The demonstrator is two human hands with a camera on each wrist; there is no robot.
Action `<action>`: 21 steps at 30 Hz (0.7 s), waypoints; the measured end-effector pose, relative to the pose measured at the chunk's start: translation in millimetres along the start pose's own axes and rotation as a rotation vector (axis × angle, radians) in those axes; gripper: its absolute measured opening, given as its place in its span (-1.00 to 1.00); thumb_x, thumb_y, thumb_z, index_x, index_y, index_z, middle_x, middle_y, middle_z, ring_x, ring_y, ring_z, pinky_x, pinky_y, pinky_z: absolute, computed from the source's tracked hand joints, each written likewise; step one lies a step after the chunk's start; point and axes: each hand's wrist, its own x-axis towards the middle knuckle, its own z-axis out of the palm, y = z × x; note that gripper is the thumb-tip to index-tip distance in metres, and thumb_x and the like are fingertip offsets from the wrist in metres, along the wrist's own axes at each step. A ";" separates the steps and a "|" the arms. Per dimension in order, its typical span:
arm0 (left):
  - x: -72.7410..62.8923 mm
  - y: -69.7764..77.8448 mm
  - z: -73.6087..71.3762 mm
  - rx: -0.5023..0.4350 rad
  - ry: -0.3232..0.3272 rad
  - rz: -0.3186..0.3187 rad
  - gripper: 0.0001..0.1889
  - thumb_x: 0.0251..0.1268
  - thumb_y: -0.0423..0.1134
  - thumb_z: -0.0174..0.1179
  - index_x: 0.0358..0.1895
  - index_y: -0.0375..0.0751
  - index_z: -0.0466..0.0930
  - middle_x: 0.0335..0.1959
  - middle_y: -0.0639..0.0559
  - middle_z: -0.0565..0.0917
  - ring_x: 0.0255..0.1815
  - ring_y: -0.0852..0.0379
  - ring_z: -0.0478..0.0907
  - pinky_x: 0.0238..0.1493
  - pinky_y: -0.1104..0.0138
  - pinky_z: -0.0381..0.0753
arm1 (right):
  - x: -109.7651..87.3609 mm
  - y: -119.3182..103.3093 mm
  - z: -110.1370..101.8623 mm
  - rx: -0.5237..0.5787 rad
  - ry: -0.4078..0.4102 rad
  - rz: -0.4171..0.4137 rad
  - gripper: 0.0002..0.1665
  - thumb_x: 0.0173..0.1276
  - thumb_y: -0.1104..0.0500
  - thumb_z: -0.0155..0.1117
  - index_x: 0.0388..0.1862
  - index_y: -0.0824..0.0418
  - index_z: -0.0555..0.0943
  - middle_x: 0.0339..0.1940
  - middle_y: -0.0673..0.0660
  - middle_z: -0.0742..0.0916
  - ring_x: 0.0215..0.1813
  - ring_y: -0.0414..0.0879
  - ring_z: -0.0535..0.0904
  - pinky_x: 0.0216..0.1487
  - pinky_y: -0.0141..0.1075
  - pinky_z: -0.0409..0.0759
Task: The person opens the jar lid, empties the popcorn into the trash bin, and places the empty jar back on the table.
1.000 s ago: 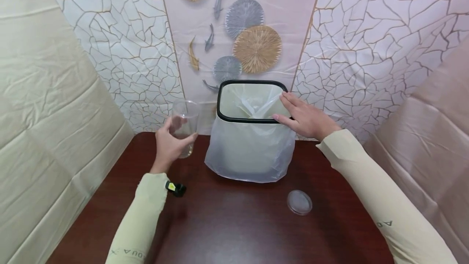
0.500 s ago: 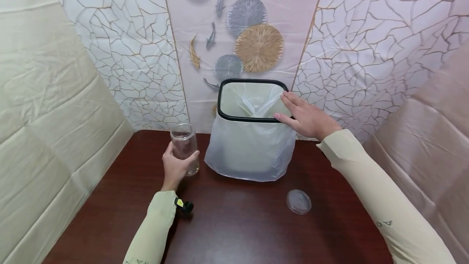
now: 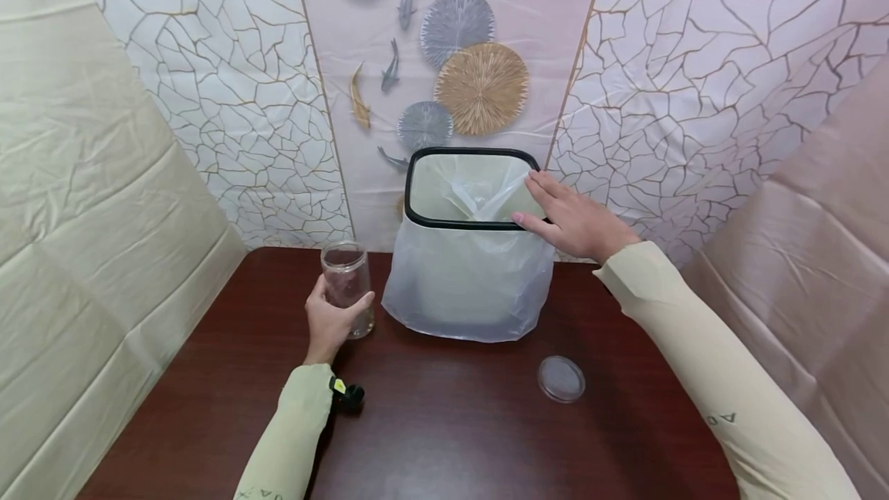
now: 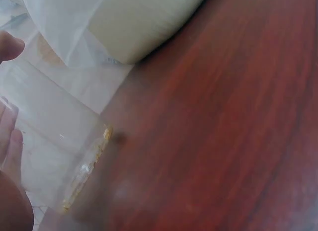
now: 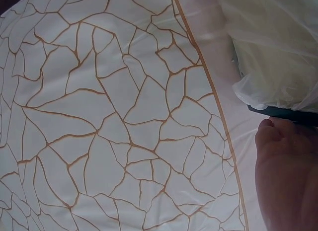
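A clear jar (image 3: 349, 282) stands at the left of the dark red table, its open mouth facing up. My left hand (image 3: 329, 324) grips it from the near left side, thumb on the right. Yellowish crumbs (image 4: 107, 133) cling around the bottom of the jar in the left wrist view. My right hand (image 3: 576, 224) rests on the right corner of the waste bin's black rim (image 3: 458, 224), fingers extended over the edge. A translucent bag (image 3: 465, 292) lines the bin and hangs down outside it. The round clear lid (image 3: 561, 380) lies flat on the table, right of centre.
The bin stands at the table's back edge, against a patterned cloth wall (image 3: 437, 184). Pale cloth panels close off the left (image 3: 90, 253) and the right (image 3: 799, 276). A small black device (image 3: 350, 396) is strapped at my left cuff.
My left hand has lowered the jar from a raised, tilted position beside the bin to upright on the table. My right hand stays on the rim. The view shifts slightly.
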 end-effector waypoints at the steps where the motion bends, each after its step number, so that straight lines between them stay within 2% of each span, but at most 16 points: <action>1: -0.4 -0.7 -1.4 0.005 -0.005 -0.004 -0.31 -0.02 -0.24 0.68 0.25 -0.10 0.59 0.08 -0.03 0.73 0.01 0.27 0.65 0.03 0.51 0.61 | 0.6 -0.7 0.0 0.000 0.001 -0.001 0.12 0.60 -0.51 -0.29 0.77 0.25 -0.08 0.81 0.26 -0.01 0.80 0.24 -0.11 0.72 0.21 0.02; 5: -2.1 -2.0 -7.9 0.022 -0.051 -0.028 -0.25 -0.03 -0.24 0.68 0.30 -0.07 0.53 0.10 -0.04 0.72 0.04 0.20 0.65 0.09 0.44 0.61 | 0.4 -2.5 -0.3 0.005 -0.003 0.004 0.12 0.59 -0.52 -0.29 0.77 0.24 -0.09 0.81 0.25 -0.02 0.80 0.24 -0.12 0.72 0.22 0.02; 9: -1.9 2.0 -13.2 0.056 -0.126 -0.071 -0.18 -0.05 -0.19 0.70 0.34 -0.01 0.45 0.14 -0.04 0.68 0.10 0.07 0.63 0.22 0.21 0.59 | -3.5 -2.5 -2.3 0.021 -0.016 0.021 0.14 0.58 -0.54 -0.29 0.78 0.21 -0.12 0.81 0.24 -0.04 0.80 0.24 -0.13 0.72 0.22 0.01; 12: -0.3 7.0 -15.7 0.109 -0.191 -0.096 -0.05 -0.06 -0.04 0.71 0.43 0.04 0.35 0.22 -0.05 0.64 0.19 -0.02 0.59 0.31 0.04 0.54 | -8.4 -2.2 -4.8 0.035 0.008 0.039 0.16 0.56 -0.55 -0.24 0.78 0.20 -0.14 0.82 0.22 -0.05 0.81 0.22 -0.13 0.72 0.21 0.01; 14: 0.5 10.9 -18.4 0.142 -0.246 -0.107 0.08 -0.08 0.02 0.71 0.54 0.09 0.23 0.33 -0.05 0.60 0.29 -0.06 0.56 0.37 -0.04 0.50 | -13.0 -2.6 -5.4 0.030 0.052 0.047 0.17 0.56 -0.54 -0.21 0.78 0.20 -0.14 0.82 0.22 -0.03 0.80 0.21 -0.10 0.72 0.21 0.04; 18: -0.6 17.8 -30.8 0.212 -0.338 -0.127 0.32 -0.09 0.06 0.71 0.71 0.20 -0.08 0.53 -0.08 0.44 0.48 -0.12 0.43 0.48 -0.16 0.39 | -23.3 -5.8 -1.8 0.020 0.207 0.024 0.10 0.61 -0.43 -0.12 0.76 0.29 -0.06 0.79 0.29 0.07 0.77 0.27 -0.01 0.70 0.22 0.08; 21: -0.7 25.1 -41.2 0.302 -0.391 -0.124 0.33 0.03 0.10 0.63 0.74 0.18 -0.21 0.60 -0.14 0.32 0.58 -0.17 0.31 0.52 -0.25 0.31 | -33.7 -7.4 0.6 0.028 0.312 0.019 0.05 0.64 -0.35 -0.09 0.75 0.33 -0.04 0.78 0.32 0.11 0.76 0.30 0.02 0.70 0.23 0.07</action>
